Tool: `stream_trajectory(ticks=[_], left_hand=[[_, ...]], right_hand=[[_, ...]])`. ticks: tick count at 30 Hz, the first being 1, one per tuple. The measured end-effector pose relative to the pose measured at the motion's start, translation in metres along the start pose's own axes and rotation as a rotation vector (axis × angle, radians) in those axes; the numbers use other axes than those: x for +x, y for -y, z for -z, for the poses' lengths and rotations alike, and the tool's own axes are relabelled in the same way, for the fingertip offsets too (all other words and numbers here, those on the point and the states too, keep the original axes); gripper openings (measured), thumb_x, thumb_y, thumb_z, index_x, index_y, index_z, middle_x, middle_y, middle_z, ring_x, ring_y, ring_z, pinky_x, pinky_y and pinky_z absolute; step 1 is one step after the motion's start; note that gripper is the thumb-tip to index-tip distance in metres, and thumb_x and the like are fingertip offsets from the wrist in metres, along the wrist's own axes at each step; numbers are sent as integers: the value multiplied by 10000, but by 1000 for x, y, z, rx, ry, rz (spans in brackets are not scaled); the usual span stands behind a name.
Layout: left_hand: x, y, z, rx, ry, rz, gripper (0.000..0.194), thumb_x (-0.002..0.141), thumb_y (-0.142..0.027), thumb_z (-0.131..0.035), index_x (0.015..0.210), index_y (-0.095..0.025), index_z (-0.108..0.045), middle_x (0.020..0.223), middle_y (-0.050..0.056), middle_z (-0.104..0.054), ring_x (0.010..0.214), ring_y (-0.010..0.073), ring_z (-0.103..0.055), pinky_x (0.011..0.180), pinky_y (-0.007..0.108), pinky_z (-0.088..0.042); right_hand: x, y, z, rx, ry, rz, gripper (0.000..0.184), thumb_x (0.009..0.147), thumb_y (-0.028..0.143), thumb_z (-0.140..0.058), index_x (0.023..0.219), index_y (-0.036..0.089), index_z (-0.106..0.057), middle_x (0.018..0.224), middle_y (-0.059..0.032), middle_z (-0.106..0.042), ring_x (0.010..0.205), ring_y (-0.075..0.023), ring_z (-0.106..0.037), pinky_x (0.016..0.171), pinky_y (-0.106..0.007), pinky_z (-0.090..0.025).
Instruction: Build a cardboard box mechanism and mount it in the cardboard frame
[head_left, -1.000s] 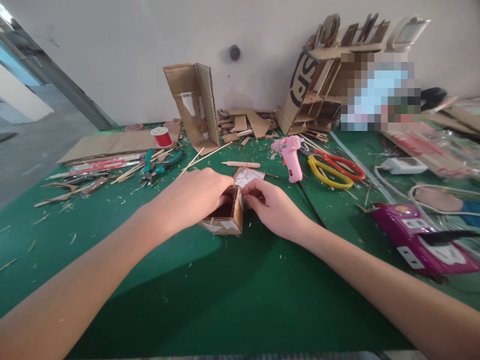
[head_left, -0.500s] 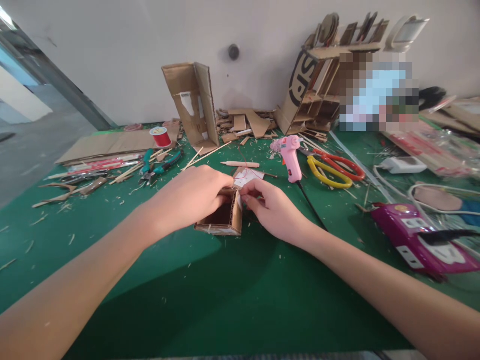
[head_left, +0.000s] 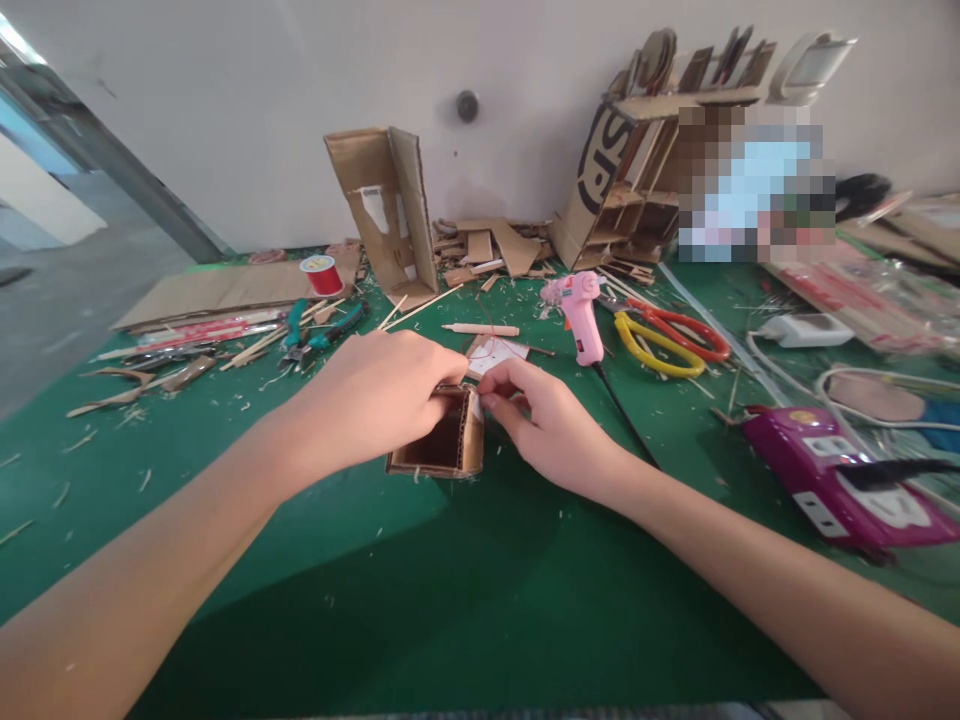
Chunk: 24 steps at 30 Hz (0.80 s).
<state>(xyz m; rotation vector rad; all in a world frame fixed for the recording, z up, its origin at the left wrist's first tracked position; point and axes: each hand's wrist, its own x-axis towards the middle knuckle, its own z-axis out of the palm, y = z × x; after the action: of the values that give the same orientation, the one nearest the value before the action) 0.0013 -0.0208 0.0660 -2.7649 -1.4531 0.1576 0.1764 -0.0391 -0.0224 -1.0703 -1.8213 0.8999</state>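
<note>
A small open cardboard box is tilted on the green tabletop, its hollow side facing me. My left hand is closed on its upper left edge, with the thumb inside the opening. Against the box's right wall, my right hand has thumb and index finger pinched together; what is between them is too small to make out. Just beyond the fingers lies a white card piece, with a thin red thread looping over it. A pale pink pen-like stick rests behind.
To the right are a pink glue gun, scissors with yellow and orange handles, and a purple power strip. On the left are pliers and a red thread spool. Cardboard structures stand along the wall.
The box has tipped slightly, so more of its hollow inside shows. Both hands stay in nearly the same place, the right fingers still against the box's side.
</note>
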Motion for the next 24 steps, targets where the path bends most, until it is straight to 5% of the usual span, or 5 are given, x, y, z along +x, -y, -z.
stream_trajectory(ticks=[5, 11, 24], left_hand=[[1, 2, 1, -28, -2, 23, 136, 732, -145, -475, 623, -208, -426, 597, -7, -543, 513, 153, -437, 500, 293, -233], [11, 10, -6, -155, -88, 62, 158, 823, -196, -497, 666, -199, -510, 699, 15, -659, 583, 158, -558, 518, 275, -289], [8, 26, -1, -90, -19, -71, 213, 892, -339, -520, 729, -207, -559, 718, 6, -656, 638, 160, -583, 531, 267, -303]], right_hand=[[-6, 4, 5, -19, 42, 73, 97, 893, 194, -479, 977, 190, -528, 978, -70, -612, 901, -188, -591, 779, -360, -523], [-10, -1, 4, -322, 64, 233, 838, 783, 398, -720, 1466, 213, -272, 1511, -173, -355, 1418, -355, -304, 1099, -584, -373], [-8, -6, -3, -404, 50, 246, 766, 810, 320, -729, 1444, 223, -309, 1450, -154, -463, 1365, -348, -412, 1068, -573, -430]])
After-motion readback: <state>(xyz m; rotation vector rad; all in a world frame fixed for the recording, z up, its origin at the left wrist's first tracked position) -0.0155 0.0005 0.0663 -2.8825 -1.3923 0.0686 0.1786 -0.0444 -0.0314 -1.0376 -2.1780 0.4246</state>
